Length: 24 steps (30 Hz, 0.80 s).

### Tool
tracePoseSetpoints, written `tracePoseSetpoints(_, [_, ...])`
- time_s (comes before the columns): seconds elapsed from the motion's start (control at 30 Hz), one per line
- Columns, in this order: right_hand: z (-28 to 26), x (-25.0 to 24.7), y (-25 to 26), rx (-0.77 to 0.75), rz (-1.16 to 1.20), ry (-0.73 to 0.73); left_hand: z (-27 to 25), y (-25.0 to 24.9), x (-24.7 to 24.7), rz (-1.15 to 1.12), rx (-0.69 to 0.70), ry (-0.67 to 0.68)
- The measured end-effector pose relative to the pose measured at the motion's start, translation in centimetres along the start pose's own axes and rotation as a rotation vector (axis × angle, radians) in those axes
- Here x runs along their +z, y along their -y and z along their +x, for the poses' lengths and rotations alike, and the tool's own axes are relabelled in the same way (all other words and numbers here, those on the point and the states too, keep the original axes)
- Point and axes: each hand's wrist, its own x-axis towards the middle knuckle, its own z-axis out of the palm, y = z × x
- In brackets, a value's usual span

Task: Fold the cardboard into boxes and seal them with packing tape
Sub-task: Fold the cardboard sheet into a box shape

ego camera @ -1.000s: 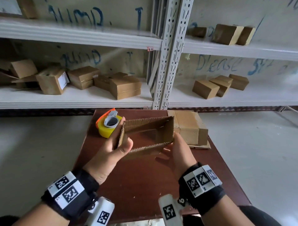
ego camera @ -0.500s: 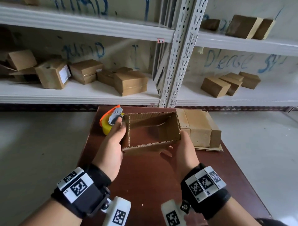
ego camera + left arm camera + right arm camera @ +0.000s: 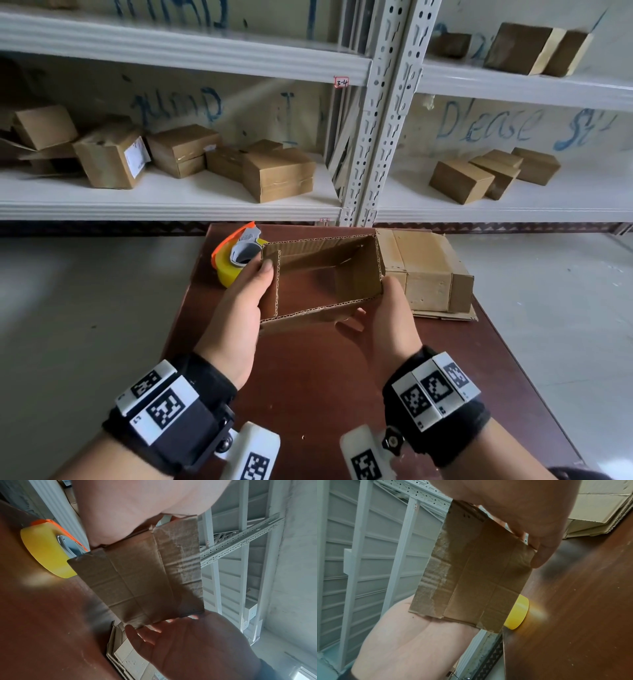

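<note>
Head view, cardboard box (image 3: 325,274) held between both hands

The left hand (image 3: 236,315) is clamped on the left end of the open box (image 3: 322,281), thumb hooked over its rim; the right hand (image 3: 387,318) is held against the right end, fingers underneath.

Parts you cannot see well

The box (image 3: 322,277) hides the fingers of the left hand (image 3: 236,308) and the right hand (image 3: 390,318) in the head view, and it covers part of the tape roll (image 3: 227,270) behind it. In the left wrist view the left hand (image 3: 142,505) is cut off at the top edge. The right wrist view cuts off the stack of flat cardboard (image 3: 599,511) at the right edge. The label (image 3: 136,158) on one shelf box is too small to read.
</note>
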Motion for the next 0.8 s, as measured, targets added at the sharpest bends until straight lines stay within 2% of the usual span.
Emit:
tracePoseSetpoints(0.33, [-0.5, 0.2, 0.4, 0.000, -0.031, 0.077, 0.2, -0.5, -0.3, -0.029, -0.009, 0.024])
tracePoseSetpoints(0.63, [-0.6, 0.4, 0.1, -0.022, -0.058, 0.127, 0.3, -0.4, -1.6, 0.032, 0.026, 0.066])
tracePoseSetpoints(0.8, [-0.2, 0.1, -0.4, -0.022, -0.073, 0.178, 0.4, -0.3, -1.9, 0.072, 0.013, 0.042])
